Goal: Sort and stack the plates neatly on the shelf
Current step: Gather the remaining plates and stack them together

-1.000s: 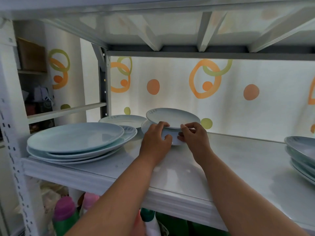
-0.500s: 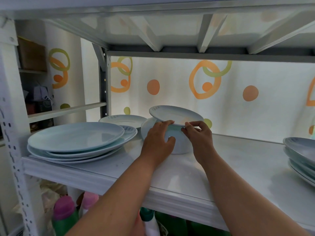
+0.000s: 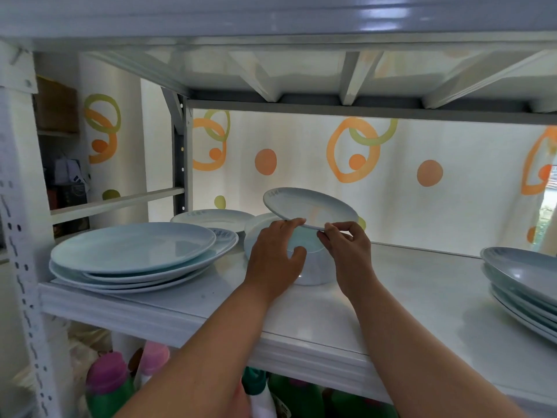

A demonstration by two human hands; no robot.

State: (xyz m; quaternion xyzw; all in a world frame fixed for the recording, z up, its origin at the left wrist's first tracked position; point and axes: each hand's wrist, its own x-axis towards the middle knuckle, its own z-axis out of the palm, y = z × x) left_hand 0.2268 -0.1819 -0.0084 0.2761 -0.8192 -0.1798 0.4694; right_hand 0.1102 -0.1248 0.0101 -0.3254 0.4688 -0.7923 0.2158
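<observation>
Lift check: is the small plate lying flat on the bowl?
No, the small plate hangs tilted above the bowl, pinched by the right hand.

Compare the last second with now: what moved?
The small plate rose off the bowl and tilted, its rim pinched by the right hand. The left hand stays round the bowl. The left stack and right stack are unchanged.

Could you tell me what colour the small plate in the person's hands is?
The small plate is pale blue, seen best in the head view.
</observation>
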